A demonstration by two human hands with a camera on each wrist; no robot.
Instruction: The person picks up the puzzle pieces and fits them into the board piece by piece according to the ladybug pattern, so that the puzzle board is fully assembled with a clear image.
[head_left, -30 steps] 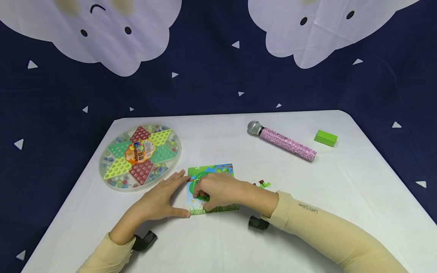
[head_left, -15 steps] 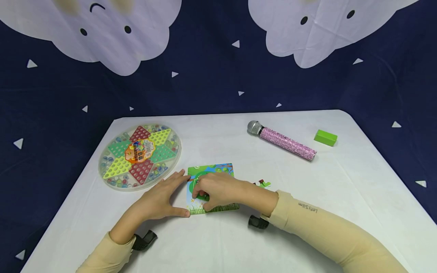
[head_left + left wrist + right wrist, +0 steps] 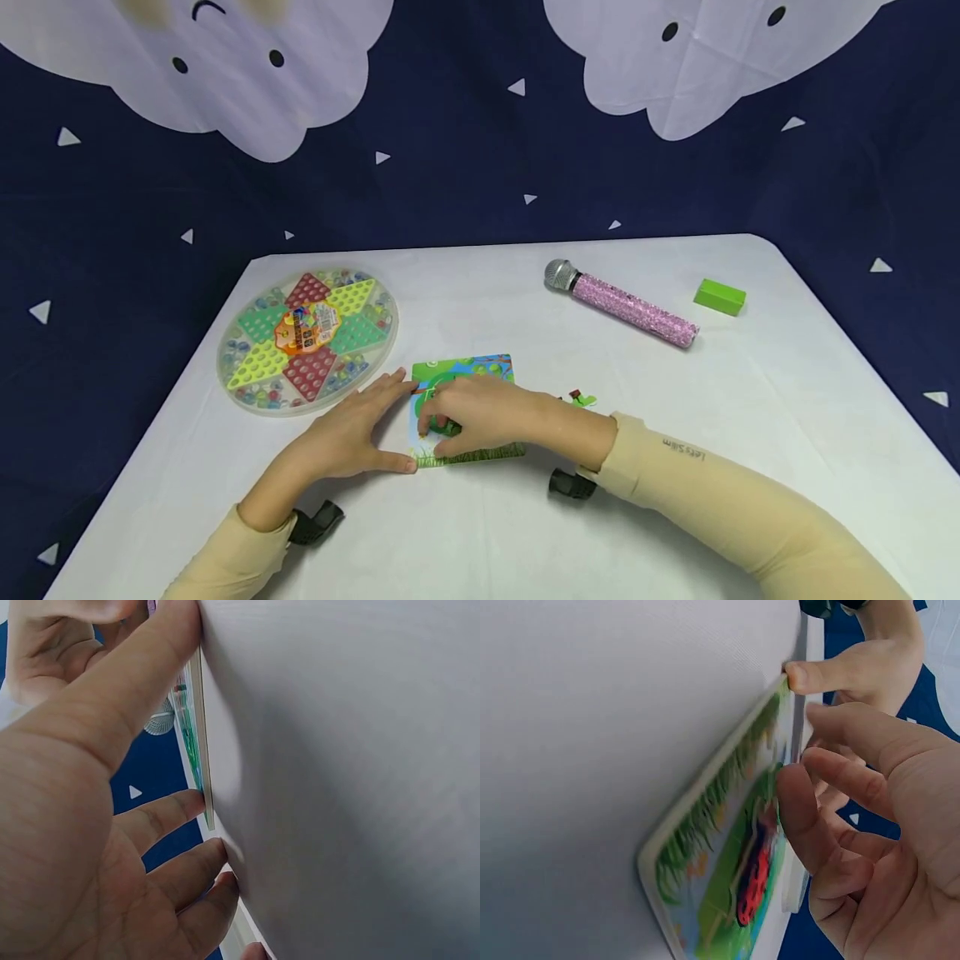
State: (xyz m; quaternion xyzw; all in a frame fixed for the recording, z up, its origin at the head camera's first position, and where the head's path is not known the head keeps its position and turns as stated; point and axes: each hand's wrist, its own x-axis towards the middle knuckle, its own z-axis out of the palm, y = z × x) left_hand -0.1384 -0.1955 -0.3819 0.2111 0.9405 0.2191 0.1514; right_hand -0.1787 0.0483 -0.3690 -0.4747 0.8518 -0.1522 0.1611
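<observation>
A small flat picture board [image 3: 491,454], printed with grass, lies on the white table. In the right wrist view a red and black ladybird picture [image 3: 754,889] shows on green. My left hand [image 3: 341,437] spans the board's left edge, its thumb at the near corner and fingers at the far one. Over the middle of the board is my right hand [image 3: 483,408], fingers loosely bent, with a fingertip [image 3: 799,795] at the green part. No piece is visible between its fingers. Part of the picture is hidden beneath it.
Small green and brown pieces [image 3: 581,399] lie right of the board, partly behind the right forearm. A round marble game board [image 3: 352,333] sits at the left. Farther back are a pink glittery microphone [image 3: 633,310] and a green block [image 3: 720,297].
My right fingertips and thumb have shifted slightly left over the board. The left hand keeps its place at the edge. The whole head view has tilted a little.
</observation>
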